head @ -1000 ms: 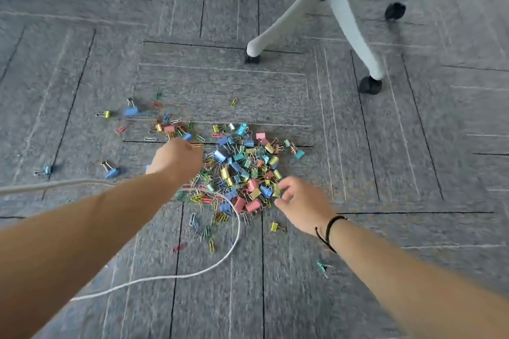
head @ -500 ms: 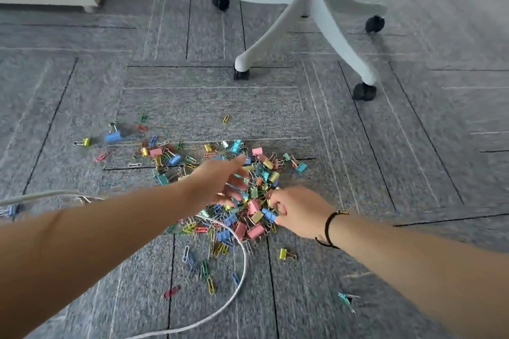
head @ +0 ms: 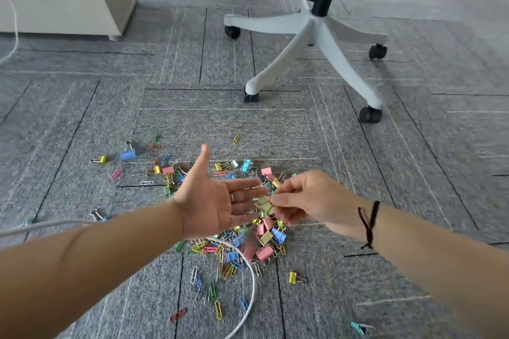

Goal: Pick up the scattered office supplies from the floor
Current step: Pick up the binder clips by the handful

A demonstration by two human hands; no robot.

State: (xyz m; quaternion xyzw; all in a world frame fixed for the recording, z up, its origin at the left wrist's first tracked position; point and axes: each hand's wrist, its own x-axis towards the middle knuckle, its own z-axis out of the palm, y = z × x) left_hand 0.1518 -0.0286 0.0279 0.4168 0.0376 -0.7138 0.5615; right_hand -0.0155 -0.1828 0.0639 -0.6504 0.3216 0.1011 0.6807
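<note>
Your right hand [head: 305, 201] pinches a pale binder clip [head: 264, 205] at the fingertips of your flat, open left hand [head: 217, 201], above the floor pile [head: 248, 242]; set it deep in the palm, then cup so nothing slides off.

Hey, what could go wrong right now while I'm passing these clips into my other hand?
The left hand lies flat and open, so the binder clips pinched by the right hand may slide off. The white cable loops through the clip pile and could snag or scatter clips if dragged.
</note>
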